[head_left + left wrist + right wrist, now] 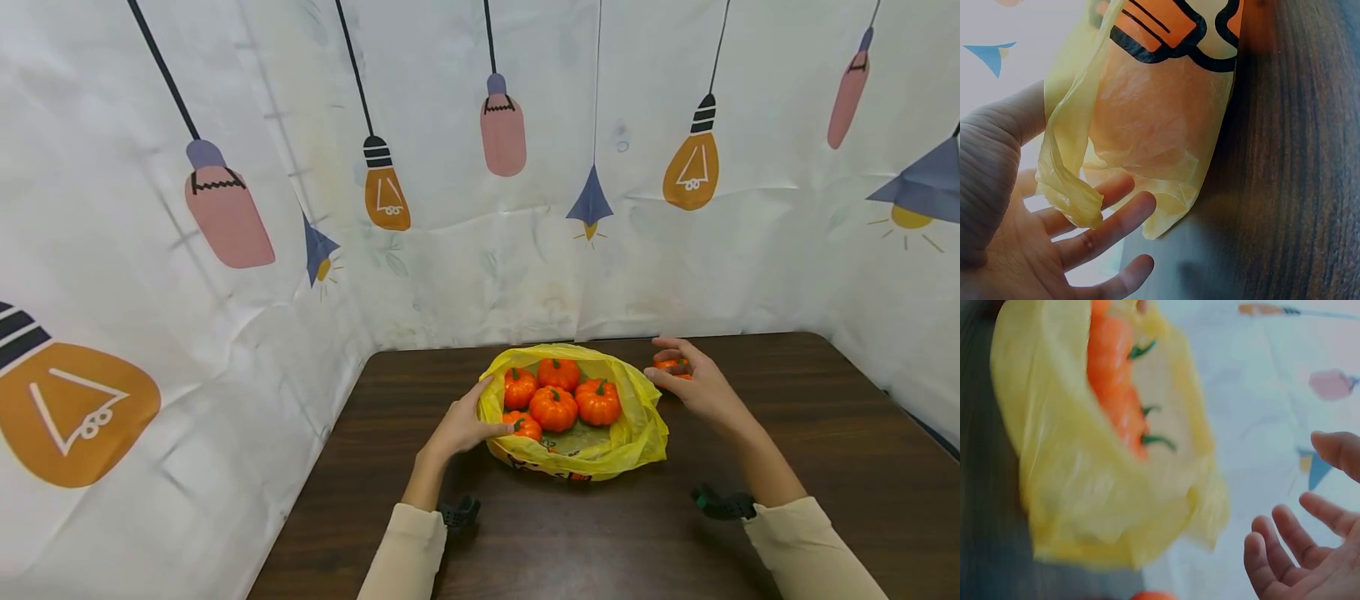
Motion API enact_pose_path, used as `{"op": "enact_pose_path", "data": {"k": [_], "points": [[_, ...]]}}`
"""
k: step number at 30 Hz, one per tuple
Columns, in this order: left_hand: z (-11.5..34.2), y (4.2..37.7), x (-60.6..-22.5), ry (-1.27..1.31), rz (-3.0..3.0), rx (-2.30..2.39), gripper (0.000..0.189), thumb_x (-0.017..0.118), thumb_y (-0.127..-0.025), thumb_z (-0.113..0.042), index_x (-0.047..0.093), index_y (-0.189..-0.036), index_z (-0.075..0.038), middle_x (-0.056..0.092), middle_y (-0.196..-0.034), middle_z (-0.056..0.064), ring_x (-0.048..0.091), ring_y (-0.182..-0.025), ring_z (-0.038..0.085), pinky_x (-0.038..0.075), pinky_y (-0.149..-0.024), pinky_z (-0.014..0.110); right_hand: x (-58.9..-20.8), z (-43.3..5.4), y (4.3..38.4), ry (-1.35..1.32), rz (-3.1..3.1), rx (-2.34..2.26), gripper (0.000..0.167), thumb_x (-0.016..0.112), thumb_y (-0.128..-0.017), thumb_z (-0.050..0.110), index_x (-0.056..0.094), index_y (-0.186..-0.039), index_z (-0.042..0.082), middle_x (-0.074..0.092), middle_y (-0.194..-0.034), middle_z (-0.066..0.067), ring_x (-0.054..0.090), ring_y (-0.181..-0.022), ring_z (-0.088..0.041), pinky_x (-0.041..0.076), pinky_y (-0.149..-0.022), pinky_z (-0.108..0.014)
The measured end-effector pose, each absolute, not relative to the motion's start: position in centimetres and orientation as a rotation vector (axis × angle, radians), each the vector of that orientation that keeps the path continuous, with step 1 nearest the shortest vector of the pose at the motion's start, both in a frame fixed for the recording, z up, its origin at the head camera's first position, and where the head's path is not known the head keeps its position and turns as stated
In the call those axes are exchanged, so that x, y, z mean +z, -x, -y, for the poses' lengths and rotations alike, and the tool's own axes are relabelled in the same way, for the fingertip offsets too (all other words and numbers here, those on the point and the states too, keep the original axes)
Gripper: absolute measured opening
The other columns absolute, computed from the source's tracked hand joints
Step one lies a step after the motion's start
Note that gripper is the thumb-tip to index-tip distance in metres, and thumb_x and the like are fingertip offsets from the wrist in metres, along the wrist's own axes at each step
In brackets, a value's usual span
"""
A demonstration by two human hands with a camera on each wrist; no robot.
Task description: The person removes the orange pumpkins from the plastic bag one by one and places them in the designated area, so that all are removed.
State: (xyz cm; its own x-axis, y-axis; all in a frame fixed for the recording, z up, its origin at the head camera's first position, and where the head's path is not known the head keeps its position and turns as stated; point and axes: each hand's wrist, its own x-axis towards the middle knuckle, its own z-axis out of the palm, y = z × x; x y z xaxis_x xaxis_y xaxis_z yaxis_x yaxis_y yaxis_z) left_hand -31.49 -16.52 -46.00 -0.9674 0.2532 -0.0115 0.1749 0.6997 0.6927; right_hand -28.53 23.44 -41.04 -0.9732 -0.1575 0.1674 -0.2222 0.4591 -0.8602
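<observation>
A yellow plastic bag (648, 425) stands on the table with its mouth spread wide. Several small orange pumpkins (554, 408) with green stems lie inside it. At the bag's left rim, my left hand (463, 423) holds the edge, thumb inside over the plastic and fingers outside; in the left wrist view those fingers are loosely spread. Right of the bag, my right hand (697, 385) hovers with its fingers apart and nothing in its grasp. Another pumpkin (672, 367) is just beyond it, partly hidden by the fingers. Its top edge shows low in the right wrist view.
The dark brown wooden table (585, 542) carries the bag near its far edge. A white cloth (450, 275) printed with lamps hangs behind and along the left side. Both wrists wear dark bands, and the sleeves (405, 550) are cream.
</observation>
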Motion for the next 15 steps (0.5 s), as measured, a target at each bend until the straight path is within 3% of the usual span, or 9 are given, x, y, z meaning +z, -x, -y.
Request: {"op": "enact_pose_path", "data": {"k": [4,7,11,15], "points": [[16.6,31.5,-46.1,-0.345,-2.784,1.143,0.102,0.084,-0.081,-0.05,0.029,-0.163,-0.023,0.045,-0.158,0.018,0.059,-0.128,0.036,0.05,-0.105,0.053,-40.3,-21.4,28.3,-0.432,2.594,1.655,0.061,0.064,-0.102,0.033,0.038,-0.155,0.016,0.044,-0.143,-0.02,0.051,-0.117,-0.032,0.055,-0.07,-0.036],[16.6,31.5,-46.1,-0.341,-2.779,1.157,0.102,0.085,-0.081,-0.049,0.03,-0.163,-0.022,0.044,-0.159,0.018,0.056,-0.132,0.037,0.048,-0.107,0.054,-40.4,-20.1,28.4,-0.492,2.584,1.679,0.059,0.066,-0.102,0.032,0.041,-0.153,0.016,0.046,-0.141,-0.02,0.052,-0.116,-0.031,0.054,-0.076,-0.035],[16.6,31.5,-46.1,-0.351,-2.776,1.157,0.102,0.085,-0.082,-0.047,0.029,-0.163,-0.022,0.046,-0.157,0.019,0.061,-0.124,0.034,0.05,-0.103,0.052,-41.0,-18.8,28.6,-0.584,2.584,1.638,0.058,0.067,-0.101,0.027,0.043,-0.152,0.013,0.049,-0.14,-0.022,0.055,-0.119,-0.036,0.054,-0.088,-0.036],[16.6,31.5,-46.1,-0.353,-2.777,1.149,0.101,0.084,-0.083,-0.046,0.029,-0.163,-0.023,0.048,-0.156,0.019,0.063,-0.118,0.031,0.053,-0.099,0.049,-41.9,-17.9,28.7,-0.632,2.614,1.613,0.06,0.068,-0.1,0.026,0.043,-0.152,0.009,0.049,-0.14,-0.025,0.057,-0.121,-0.04,0.056,-0.086,-0.039]]}}
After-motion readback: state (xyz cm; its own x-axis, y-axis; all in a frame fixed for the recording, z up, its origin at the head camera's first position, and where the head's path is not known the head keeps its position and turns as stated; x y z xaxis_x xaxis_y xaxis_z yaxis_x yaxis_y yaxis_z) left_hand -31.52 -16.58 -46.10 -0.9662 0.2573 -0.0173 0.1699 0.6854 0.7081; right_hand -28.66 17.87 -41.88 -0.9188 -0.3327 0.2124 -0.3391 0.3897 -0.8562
